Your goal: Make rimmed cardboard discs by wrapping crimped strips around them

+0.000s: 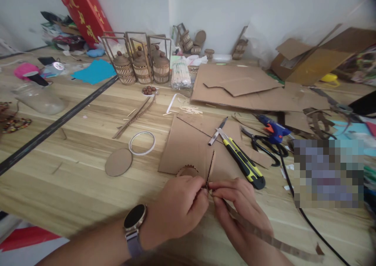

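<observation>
Left hand: thumb and fingers pinching, tips on the strip near one end. Right hand: pinching the same strip right beside, fingertips nearly meeting; the rest trails under that palm, toward the lower right. A ridged length stands up past the fingertips; can't tell whether it's the same strip.

Done, as I judge it from here: strip cut, disc cut and lying flat at left, a round ridged piece formed, part hidden behind the left hand. Finished-looking baskets, handles and lids on, stand at the back.

Left, I'd say: strip's far end hangs loose, disc joined to nothing, beads sitting unused in a dish. Glue gun and cutter lie unheld at right. Looks partway through.
</observation>
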